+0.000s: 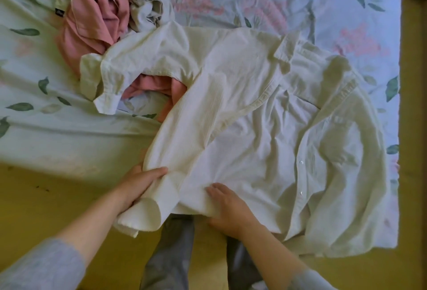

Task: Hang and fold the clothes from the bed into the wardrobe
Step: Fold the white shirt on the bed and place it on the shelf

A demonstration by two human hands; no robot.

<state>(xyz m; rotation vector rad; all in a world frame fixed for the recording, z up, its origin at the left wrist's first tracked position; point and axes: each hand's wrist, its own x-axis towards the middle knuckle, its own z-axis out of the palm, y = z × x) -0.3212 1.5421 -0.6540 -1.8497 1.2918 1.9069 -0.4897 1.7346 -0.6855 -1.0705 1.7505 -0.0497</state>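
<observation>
Shirt [265, 116]: white, spread on bed [57, 141], hem at near edge. Left hand [141, 182] grips sleeve [175, 141], which runs away up-right to the shoulder. Right hand [228, 208] lies flat on hem, just beside.

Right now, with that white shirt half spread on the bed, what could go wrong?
The white shirt hangs over the edge of the bed; if the left hand loosens its grip on the near sleeve, it may slide to the floor. Its far sleeve lies on the pink garment, so pulling could drag that along. The cloth is creased; folding now might set wrinkles.
</observation>
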